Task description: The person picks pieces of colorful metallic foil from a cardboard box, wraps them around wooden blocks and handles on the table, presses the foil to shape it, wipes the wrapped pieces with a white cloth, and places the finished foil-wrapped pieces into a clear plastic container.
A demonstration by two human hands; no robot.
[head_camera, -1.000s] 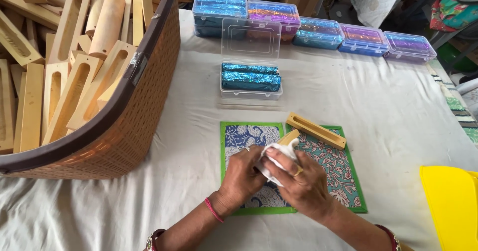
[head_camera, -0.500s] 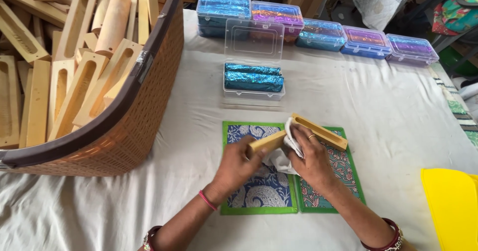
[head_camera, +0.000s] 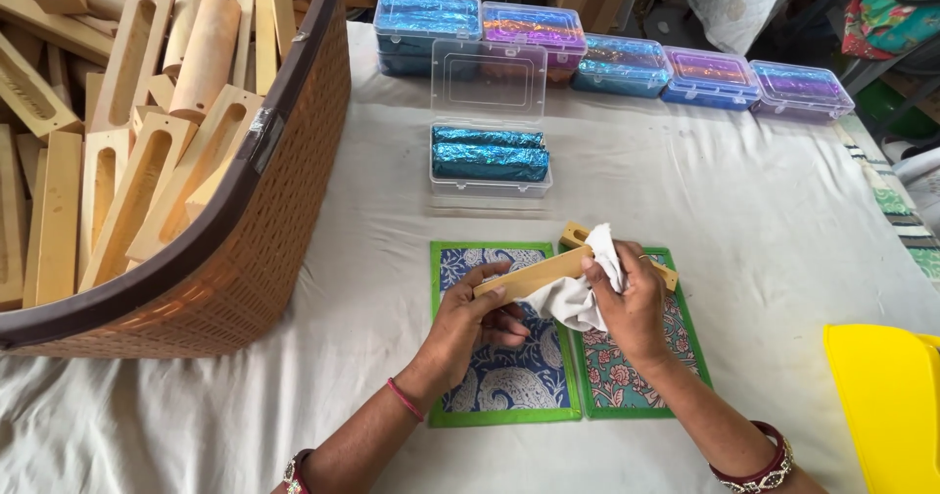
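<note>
My left hand (head_camera: 468, 320) is clamped around the near end of a pale wooden block (head_camera: 532, 274), thumb on top and fingers curled beneath, so the underside of the block is hidden from me. My right hand (head_camera: 632, 303) is closed on a bunched white cloth (head_camera: 580, 293) and presses it against the block's far end; the cloth covers that end, and I cannot tell how much of the wood lies under it. Just behind, a second wooden block (head_camera: 573, 233) pokes out at the far side, most of it hidden by the cloth and my right hand. Both hands are over two green-edged patterned mats (head_camera: 494, 396) lying side by side on the white tablecloth (head_camera: 744, 210). Farther off sits an open clear plastic box (head_camera: 490, 176) with blue foil-wrapped pieces inside. A row of closed boxes (head_camera: 627, 63) lines the far edge. At left a brown woven basket (head_camera: 245, 259) full of wooden pieces runs out of view, and a yellow object (head_camera: 886, 396) is cut off at near right.
</note>
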